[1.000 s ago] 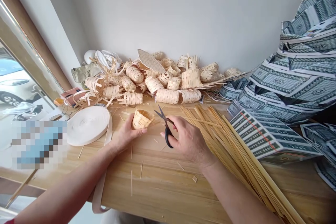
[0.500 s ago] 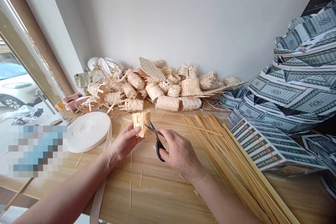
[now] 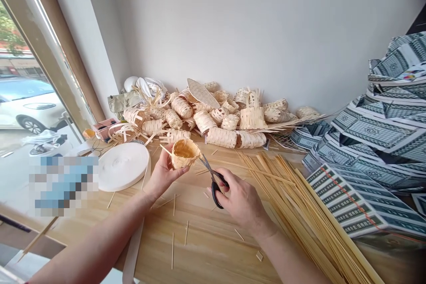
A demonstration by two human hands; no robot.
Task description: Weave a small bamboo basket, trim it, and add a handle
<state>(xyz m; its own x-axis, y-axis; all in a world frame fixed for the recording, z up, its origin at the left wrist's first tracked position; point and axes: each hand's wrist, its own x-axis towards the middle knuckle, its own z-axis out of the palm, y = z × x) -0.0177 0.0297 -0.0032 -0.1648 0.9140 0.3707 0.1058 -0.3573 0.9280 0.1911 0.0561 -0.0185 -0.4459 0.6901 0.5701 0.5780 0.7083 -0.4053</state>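
A small woven basket (image 3: 185, 154) is held in my left hand (image 3: 166, 171), its round opening tilted up toward me. One loose strip sticks out at its left side. My right hand (image 3: 238, 195) has its fingers through the black handles of a pair of scissors (image 3: 215, 182). The blades are slightly apart, with their tips close to the basket's right rim; I cannot tell whether they touch it. Short cut strips (image 3: 187, 233) lie scattered on the wooden table (image 3: 206, 257) below.
Along the wall lies a heap of woven tubes and baskets (image 3: 221, 137). A white tape roll (image 3: 123, 166) lies at the left. Long bamboo strips (image 3: 299, 213) run down the right side, beside folded patterned paper stacks (image 3: 353, 199). A window (image 3: 20, 53) is at far left.
The basket has turned from side-on so that its opening now shows. The scissors have drawn back a little from its wall to near the rim. The view has shifted slightly left.
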